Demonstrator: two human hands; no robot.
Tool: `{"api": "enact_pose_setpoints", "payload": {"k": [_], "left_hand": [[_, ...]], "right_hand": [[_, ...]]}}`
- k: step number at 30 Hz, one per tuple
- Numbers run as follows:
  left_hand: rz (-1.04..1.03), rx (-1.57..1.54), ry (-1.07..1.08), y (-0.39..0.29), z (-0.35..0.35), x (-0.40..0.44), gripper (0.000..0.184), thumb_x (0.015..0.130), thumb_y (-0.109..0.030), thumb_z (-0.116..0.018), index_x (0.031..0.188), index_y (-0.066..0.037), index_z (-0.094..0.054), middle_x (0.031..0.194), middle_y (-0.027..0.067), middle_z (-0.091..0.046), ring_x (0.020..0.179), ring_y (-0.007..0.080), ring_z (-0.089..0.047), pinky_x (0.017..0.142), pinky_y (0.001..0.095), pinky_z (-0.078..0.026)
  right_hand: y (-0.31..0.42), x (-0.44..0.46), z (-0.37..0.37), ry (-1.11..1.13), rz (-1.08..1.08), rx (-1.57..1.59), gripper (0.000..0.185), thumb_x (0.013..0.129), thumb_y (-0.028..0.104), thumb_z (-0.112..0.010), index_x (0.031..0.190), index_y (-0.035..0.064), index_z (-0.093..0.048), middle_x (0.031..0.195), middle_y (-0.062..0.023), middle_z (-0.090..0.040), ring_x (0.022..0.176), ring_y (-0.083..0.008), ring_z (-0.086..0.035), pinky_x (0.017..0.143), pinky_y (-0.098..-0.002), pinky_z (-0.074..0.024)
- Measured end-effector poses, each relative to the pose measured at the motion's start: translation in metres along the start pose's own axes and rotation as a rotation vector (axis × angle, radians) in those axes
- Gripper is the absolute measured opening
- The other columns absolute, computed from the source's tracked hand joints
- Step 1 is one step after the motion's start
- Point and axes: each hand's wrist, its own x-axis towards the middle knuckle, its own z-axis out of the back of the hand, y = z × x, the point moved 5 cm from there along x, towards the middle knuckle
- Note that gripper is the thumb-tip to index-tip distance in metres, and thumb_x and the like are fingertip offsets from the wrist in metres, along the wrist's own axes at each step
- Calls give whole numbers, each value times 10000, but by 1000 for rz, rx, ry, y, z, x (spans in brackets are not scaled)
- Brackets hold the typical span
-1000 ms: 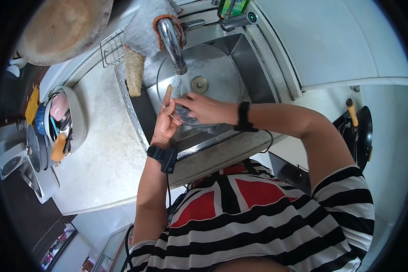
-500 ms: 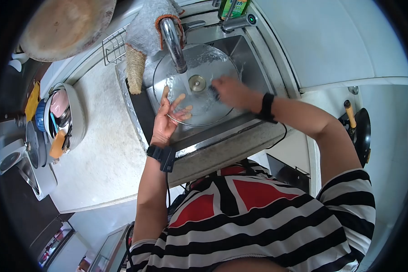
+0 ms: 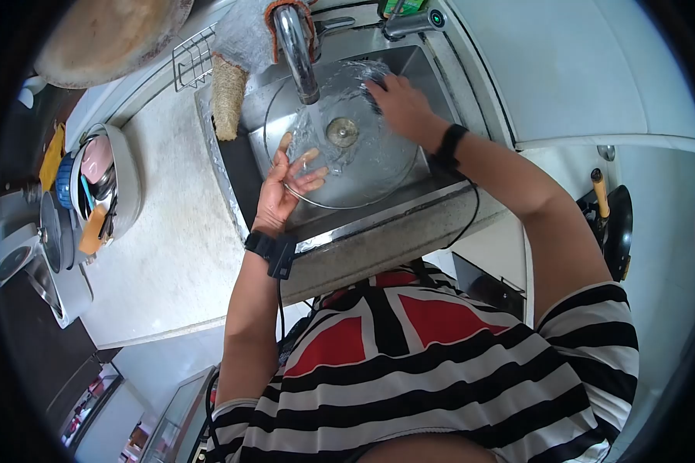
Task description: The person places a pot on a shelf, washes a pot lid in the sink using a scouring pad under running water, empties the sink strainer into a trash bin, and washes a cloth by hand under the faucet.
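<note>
A round clear glass lid (image 3: 378, 166) with a thin rim and a metal fitting at its centre is held over the steel sink (image 3: 259, 204). Water runs onto it from the faucet (image 3: 295, 58) and spreads in ripples. My left hand (image 3: 286, 181) grips the lid's near-left edge, several fingers showing through the glass. On the far-right part of the lid, my right hand (image 3: 405, 108) presses a small dark scrubber (image 3: 375, 86), mostly covered by the fingers. Its exact kind is unclear.
A loofah (image 3: 228, 100) hangs by the sink's left side, near a wire rack (image 3: 194, 60). On the left counter stands a white basin (image 3: 131, 174) with utensils. A second tap (image 3: 413, 25) and a green bottle (image 3: 400, 6) are behind the sink.
My right hand has swept the scrubber from the lid's right-middle area to its far-right part. The lid has shifted slightly towards me and to the right. My left hand keeps its grip.
</note>
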Motion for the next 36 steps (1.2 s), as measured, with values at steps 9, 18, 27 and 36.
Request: {"api": "enact_pose_setpoints", "payload": {"k": [9,18,27,36], "left_hand": [[-88,80,-143,-11,4,-5,519,943,-385,-453,1422,-280,-283,1360,223,-420,1065,453,-562,805,499,-544],[-27,69,-96,-9,-5,-16,612,902,-70,-526,1435,-271,-299,1307,225,-475,1031,433,-591,793,473,-557],[18,402,-134,-28,-31,-7,762,774,103,-444,1442,-230,-293,1262,205,-523,921,328,-661,730,379,-581],[-40,766,-144,-42,-40,18,486,850,67,-455,1297,-124,-460,1071,102,-610,825,209,-669,641,285,-558]], "right_hand": [[83,-82,-10,284,-89,443,449,831,167,-588,1248,58,-461,1117,-213,-482,1006,-383,-522,831,-466,-468],[-31,-36,-45,-181,-334,317,493,839,191,-605,1267,62,-398,1090,-232,-516,997,-401,-518,857,-492,-421],[-22,54,-28,-122,-67,585,526,798,117,-644,1282,122,-436,1143,-148,-566,1084,-345,-516,958,-442,-317],[105,36,45,-207,590,427,450,757,94,-610,1194,155,-520,1095,-77,-572,1069,-282,-519,905,-405,-351]]}}
